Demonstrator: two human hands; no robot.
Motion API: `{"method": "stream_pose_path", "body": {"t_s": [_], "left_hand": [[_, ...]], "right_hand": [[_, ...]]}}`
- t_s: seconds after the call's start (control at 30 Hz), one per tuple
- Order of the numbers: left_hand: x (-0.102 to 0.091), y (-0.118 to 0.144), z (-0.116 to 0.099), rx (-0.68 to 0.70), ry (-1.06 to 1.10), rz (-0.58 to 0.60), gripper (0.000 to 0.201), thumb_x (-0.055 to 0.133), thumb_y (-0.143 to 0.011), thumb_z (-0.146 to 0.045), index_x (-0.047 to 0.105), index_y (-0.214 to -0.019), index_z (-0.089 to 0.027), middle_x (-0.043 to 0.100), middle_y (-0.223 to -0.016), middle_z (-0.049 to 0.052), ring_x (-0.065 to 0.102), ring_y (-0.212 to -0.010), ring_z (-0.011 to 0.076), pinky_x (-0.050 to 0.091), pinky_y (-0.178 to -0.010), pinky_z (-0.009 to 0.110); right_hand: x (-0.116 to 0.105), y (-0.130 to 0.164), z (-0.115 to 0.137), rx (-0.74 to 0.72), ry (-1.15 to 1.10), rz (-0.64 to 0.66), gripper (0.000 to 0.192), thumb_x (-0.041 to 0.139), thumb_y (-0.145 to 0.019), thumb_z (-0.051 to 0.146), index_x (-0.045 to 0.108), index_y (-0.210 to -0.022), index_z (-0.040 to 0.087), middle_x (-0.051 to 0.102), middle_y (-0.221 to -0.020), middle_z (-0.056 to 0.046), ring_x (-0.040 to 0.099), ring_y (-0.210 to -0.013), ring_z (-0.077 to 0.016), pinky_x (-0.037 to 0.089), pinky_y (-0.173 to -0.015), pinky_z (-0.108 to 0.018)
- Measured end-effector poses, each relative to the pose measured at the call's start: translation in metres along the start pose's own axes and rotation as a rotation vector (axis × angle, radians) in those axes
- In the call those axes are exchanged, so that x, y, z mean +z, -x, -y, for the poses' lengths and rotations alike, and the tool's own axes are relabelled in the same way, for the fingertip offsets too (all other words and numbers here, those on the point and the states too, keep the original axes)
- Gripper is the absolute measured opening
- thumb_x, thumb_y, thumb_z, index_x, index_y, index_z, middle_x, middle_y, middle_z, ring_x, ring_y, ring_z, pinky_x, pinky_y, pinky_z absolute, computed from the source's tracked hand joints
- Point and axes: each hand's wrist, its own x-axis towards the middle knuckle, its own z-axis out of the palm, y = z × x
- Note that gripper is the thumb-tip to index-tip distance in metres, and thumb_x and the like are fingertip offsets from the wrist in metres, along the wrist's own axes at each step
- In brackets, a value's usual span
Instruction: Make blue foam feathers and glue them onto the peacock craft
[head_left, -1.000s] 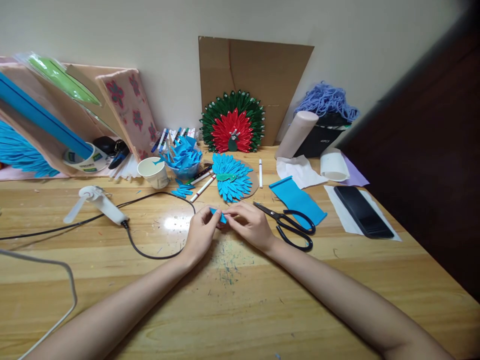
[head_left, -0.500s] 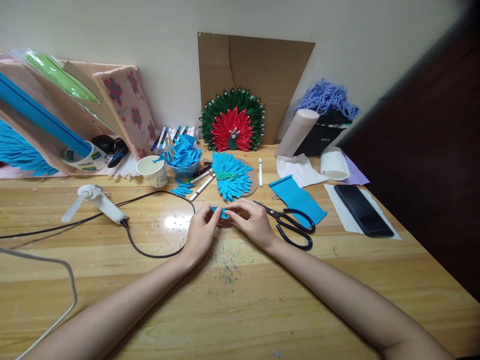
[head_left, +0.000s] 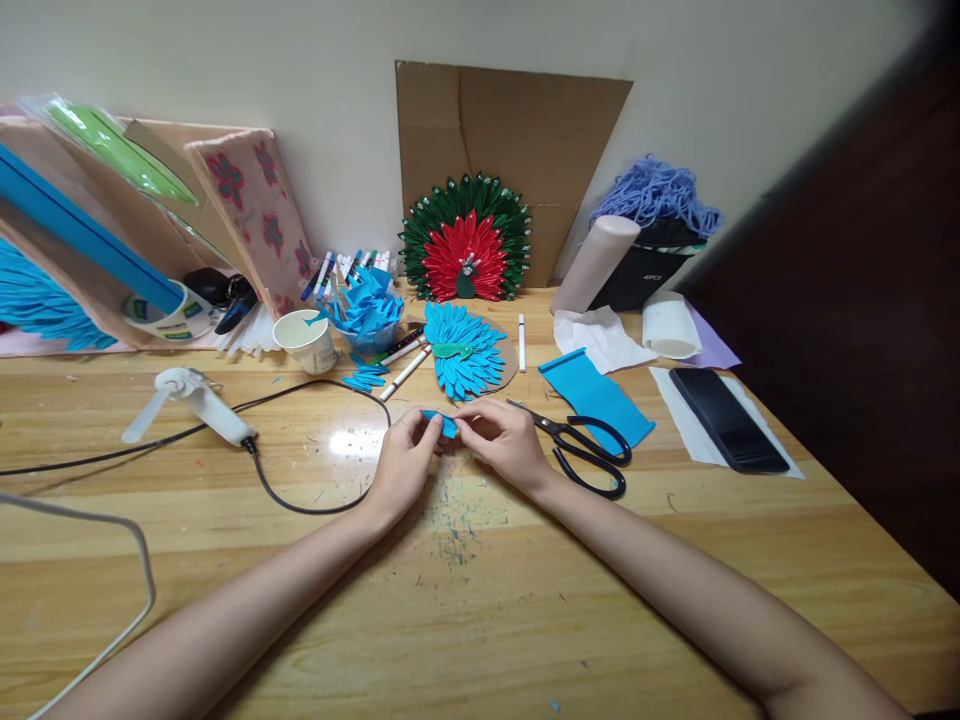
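Between my two hands is a small piece of blue ribbon (head_left: 448,427). My left hand (head_left: 409,460) pinches its left end between thumb and fingers. My right hand (head_left: 508,447) has its fingertips closed at the ribbon's right end. Just beyond the hands lies a round cardboard disc (head_left: 510,375) partly covered with layered blue petals (head_left: 469,375) and a green piece (head_left: 452,351). Black-handled scissors (head_left: 577,445) rest right of my right hand, partly over a wider blue ribbon strip (head_left: 600,395).
At left stand a hot glue gun (head_left: 199,405) with a black cable, a paper cup (head_left: 304,342) and a bowl of blue pieces (head_left: 367,320). A red-green peacock craft (head_left: 465,245) leans on cardboard (head_left: 510,130). A phone (head_left: 727,420) lies right; markers (head_left: 405,374) lie mid-table.
My right fingertips have shifted slightly to the right, and more of the small blue ribbon shows between the hands. Everything else stays in place.
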Motion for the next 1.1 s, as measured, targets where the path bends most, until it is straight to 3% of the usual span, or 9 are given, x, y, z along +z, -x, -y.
{"method": "stream_pose_path", "body": {"t_s": [0.23, 0.4, 0.87, 1.1], "left_hand": [[-0.0008, -0.0029, 0.0007, -0.022, 0.020, -0.025, 0.023, 0.052, -0.080, -0.033, 0.055, -0.066, -0.015, 0.059, -0.060, 0.000, 0.055, -0.058, 0.0121, 0.043, -0.058, 0.023], [-0.0014, -0.0053, -0.0025, -0.073, 0.052, -0.024, 0.024, 0.055, -0.076, -0.035, 0.055, -0.064, -0.015, 0.058, -0.057, 0.000, 0.054, -0.053, 0.0118, 0.044, -0.056, 0.023], [-0.0015, -0.0055, 0.0002, -0.123, 0.107, -0.016, 0.027, 0.062, -0.072, -0.039, 0.060, -0.072, -0.012, 0.064, -0.066, 0.004, 0.059, -0.062, 0.0142, 0.049, -0.061, 0.025], [-0.0017, -0.0060, 0.0003, -0.095, 0.094, -0.021, 0.028, 0.062, -0.071, -0.041, 0.060, -0.069, -0.014, 0.061, -0.063, 0.001, 0.056, -0.060, 0.0125, 0.047, -0.059, 0.023]], "right_hand": [[-0.0045, -0.0011, -0.0029, -0.291, 0.221, 0.044, 0.011, 0.053, -0.082, 0.015, 0.064, -0.085, 0.016, 0.068, -0.079, -0.006, 0.061, -0.077, -0.0161, 0.049, -0.074, -0.030], [-0.0046, 0.0012, -0.0066, -0.354, 0.329, 0.132, 0.014, 0.048, -0.085, 0.015, 0.062, -0.089, 0.016, 0.067, -0.084, -0.007, 0.061, -0.082, -0.0171, 0.049, -0.077, -0.032], [-0.0039, -0.0003, -0.0051, -0.241, 0.234, 0.064, 0.011, 0.053, -0.084, 0.020, 0.064, -0.085, 0.017, 0.068, -0.082, -0.007, 0.061, -0.078, -0.0165, 0.049, -0.073, -0.031], [-0.0037, -0.0021, -0.0079, -0.166, 0.098, 0.024, 0.009, 0.058, -0.081, 0.020, 0.066, -0.084, 0.018, 0.069, -0.080, -0.006, 0.062, -0.076, -0.0156, 0.050, -0.072, -0.030]]}}
